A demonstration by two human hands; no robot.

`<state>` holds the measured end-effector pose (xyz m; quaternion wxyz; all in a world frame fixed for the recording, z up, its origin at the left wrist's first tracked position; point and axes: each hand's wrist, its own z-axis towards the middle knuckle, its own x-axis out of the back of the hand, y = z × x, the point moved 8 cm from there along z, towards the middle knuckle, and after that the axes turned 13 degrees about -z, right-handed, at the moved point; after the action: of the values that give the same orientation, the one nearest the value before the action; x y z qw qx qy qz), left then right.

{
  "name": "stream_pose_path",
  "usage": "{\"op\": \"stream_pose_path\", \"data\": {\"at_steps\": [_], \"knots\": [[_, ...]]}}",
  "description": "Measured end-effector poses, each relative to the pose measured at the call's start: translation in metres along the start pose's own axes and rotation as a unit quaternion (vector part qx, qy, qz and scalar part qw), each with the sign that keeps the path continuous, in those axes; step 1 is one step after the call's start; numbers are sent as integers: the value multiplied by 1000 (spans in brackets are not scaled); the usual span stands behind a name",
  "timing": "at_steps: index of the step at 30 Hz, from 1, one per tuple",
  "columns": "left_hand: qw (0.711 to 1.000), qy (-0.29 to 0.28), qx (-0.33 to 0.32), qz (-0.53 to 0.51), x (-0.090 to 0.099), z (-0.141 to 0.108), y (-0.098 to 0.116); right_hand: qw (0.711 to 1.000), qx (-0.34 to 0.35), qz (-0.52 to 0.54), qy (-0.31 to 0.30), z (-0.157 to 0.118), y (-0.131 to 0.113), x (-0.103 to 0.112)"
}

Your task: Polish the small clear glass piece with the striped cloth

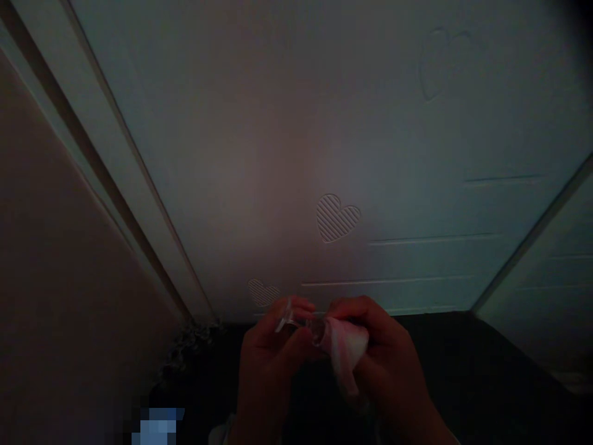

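Observation:
Low in the head view, my left hand [275, 349] is closed, with its thumb and fingers pinching a clear, shiny object [317, 329] that looks like a pair of eyeglasses with a see-through frame. Part of it sticks out beyond the left fingers; the rest is covered by fingers and cloth. My right hand [382, 343] grips a pink and white cloth [345, 346], bunched against the right end of the clear object. One cloth corner hangs down below the fingers. The dim light blurs fine detail.
A pale cabinet or door panel [259, 154] with embossed hearts [337, 217] and lines stands in front. A brownish surface [50, 247] rises at the left. Below is dark floor [445, 364], with a greyish bunched thing [188, 346] by the left corner and a blue pixelated patch [155, 428].

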<state>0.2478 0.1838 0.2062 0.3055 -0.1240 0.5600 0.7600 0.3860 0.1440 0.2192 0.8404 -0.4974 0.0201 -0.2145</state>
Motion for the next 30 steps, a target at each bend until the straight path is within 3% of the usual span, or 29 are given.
{"op": "stream_pose_path", "data": {"at_steps": [6, 13, 21, 24, 30], "knots": [[999, 23, 45, 16, -3, 0, -7, 999, 0, -35, 3, 5, 2, 3], [997, 34, 67, 1, 1, -5, -14, 995, -73, 51, -51, 6, 12, -6], [997, -2, -28, 71, -16, -13, 10, 956, -172, 200, -129, -3, 18, -21], [996, 1, -21, 92, -16, -12, 11, 944, -201, 213, -152, -5, 23, -24], [990, -73, -1, 119, -16, -6, 11, 956, -183, 166, -155, -2, 22, -21]]}}
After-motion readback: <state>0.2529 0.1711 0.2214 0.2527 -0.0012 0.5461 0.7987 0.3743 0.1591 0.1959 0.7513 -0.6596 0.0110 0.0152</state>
